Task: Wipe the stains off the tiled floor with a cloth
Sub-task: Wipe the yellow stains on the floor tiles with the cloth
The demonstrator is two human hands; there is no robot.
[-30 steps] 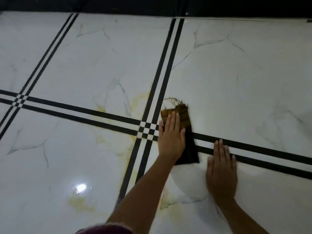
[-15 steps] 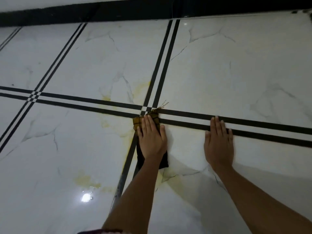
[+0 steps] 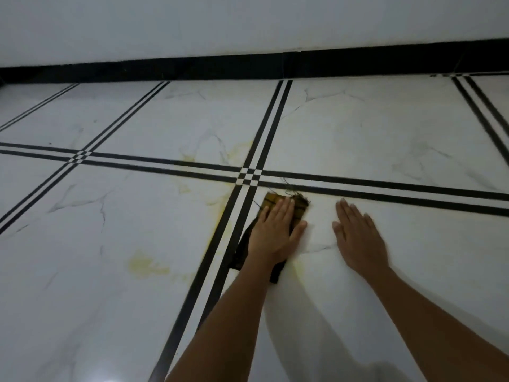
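Observation:
My left hand point(image 3: 275, 232) presses flat on a dark brown and yellow checked cloth point(image 3: 298, 206) with frayed threads, lying on the white marble-look tiled floor point(image 3: 385, 139) just below the crossing of black double lines point(image 3: 250, 176). My right hand point(image 3: 358, 238) rests palm down on the bare tile to the right of the cloth, fingers together, holding nothing. Yellow stains show on the tile left of the vertical lines point(image 3: 147, 266), near the crossing point(image 3: 217, 213) and faintly beneath my left wrist point(image 3: 298, 271).
A black skirting strip point(image 3: 248, 66) runs along the foot of a pale wall point(image 3: 248, 23) at the far edge of the floor. More black double lines cross the tiles at the left point(image 3: 80, 157) and far right point(image 3: 482, 117).
The cloth under my left hand slid left over the line crossing, then back right and toward me onto the near-right tile. The view tilted up, showing the wall and skirting.

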